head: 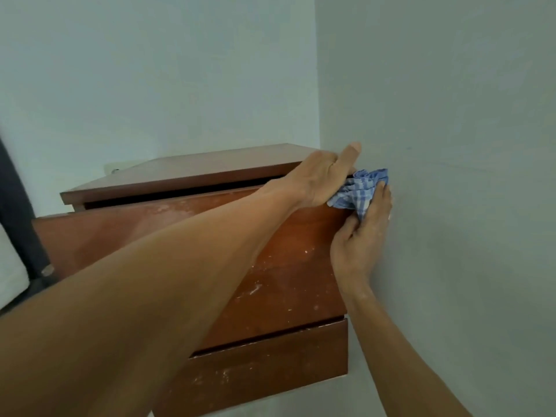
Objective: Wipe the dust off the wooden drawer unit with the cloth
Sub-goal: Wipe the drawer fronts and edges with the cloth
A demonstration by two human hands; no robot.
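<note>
Right of centre, both hands, the left hand [319,179] and right hand [365,227], grasp the blue checked cloth [359,191] at the wooden drawer unit [282,266]'s upper right corner; pale dust on the drawer fronts suggests wiping is barely begun

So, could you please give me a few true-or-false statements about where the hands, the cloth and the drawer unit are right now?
1. The cloth is blue and white checked. True.
2. The cloth lies on the floor. False: both hands hold it at the drawer unit's upper right corner, by the wall.
3. The left hand rests on the unit's top edge. True.
4. The drawer fronts are spotless. False: pale dust and specks show on them.
5. The right hand is next to the wall. True.
</note>
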